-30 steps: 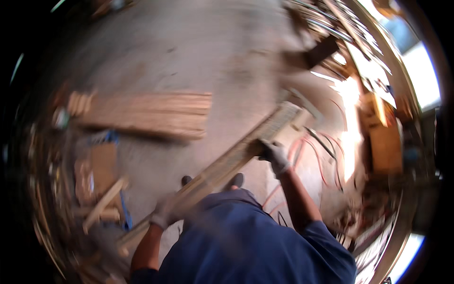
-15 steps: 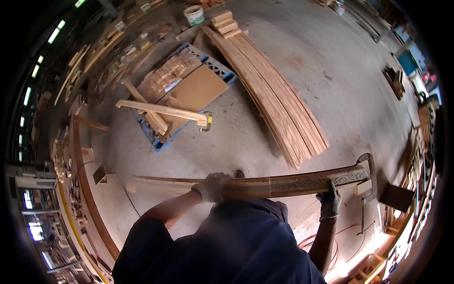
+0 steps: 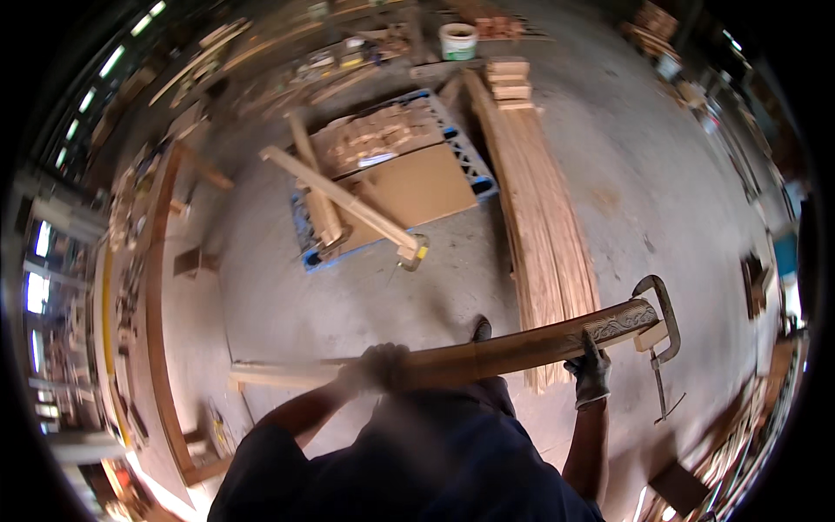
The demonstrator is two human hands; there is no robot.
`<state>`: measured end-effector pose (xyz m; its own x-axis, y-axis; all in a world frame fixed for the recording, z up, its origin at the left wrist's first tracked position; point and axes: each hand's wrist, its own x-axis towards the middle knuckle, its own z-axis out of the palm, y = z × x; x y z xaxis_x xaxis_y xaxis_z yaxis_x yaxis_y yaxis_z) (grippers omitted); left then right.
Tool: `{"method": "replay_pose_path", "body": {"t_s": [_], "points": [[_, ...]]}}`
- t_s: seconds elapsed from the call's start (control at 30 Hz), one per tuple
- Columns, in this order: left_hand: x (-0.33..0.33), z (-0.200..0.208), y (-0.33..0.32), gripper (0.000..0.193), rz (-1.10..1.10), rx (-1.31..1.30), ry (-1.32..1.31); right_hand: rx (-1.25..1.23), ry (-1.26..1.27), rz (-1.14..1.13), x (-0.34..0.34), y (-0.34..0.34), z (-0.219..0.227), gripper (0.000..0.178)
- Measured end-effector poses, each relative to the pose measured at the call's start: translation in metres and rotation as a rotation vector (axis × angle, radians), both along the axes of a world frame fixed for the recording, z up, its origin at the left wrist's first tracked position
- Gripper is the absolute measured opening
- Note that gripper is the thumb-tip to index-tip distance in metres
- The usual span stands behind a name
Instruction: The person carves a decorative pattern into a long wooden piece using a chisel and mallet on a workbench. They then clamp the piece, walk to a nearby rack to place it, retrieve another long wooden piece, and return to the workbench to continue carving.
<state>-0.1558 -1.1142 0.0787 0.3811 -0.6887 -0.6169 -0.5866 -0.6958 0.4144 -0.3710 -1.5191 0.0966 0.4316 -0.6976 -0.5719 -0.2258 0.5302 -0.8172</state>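
Across the front of my body lies a long carved wooden beam, its right end higher in the picture than its left. Scrollwork is cut into that right end. My left hand, gloved and a little blurred, is closed over the beam left of centre. Near the carving, my gloved right hand grips the lower edge, fingers up against the side. A C-clamp is fixed on the right end, with a small pale wood block between it and the beam. The beam's left part looks paler and is partly behind my left arm.
Ahead, a blue pallet carries a cardboard sheet, small wood pieces and two crossed timbers, one with a clamp. A stack of long boards reaches toward the beam. A white bucket stands beyond; a wooden-edged bench runs along the left.
The view has turned left, so the pallet and boards appear farther right. Both hands keep their hold on the beam, whose right end has swung a little upward in the picture.
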Motion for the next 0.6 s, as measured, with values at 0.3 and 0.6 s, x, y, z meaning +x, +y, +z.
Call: {"method": "replay_pose_path", "body": {"t_s": [0.3, 0.6], "points": [[0.008, 0.014, 0.002, 0.063, 0.322, -0.068, -0.089, 0.023, -0.131, 0.314, 0.122, -0.057, -0.024, 0.041], [0.04, 0.006, 0.053, 0.06, 0.432, -0.139, -0.089, 0.08, -0.116, 0.432, 0.205, -0.014, -0.03, 0.042]]}}
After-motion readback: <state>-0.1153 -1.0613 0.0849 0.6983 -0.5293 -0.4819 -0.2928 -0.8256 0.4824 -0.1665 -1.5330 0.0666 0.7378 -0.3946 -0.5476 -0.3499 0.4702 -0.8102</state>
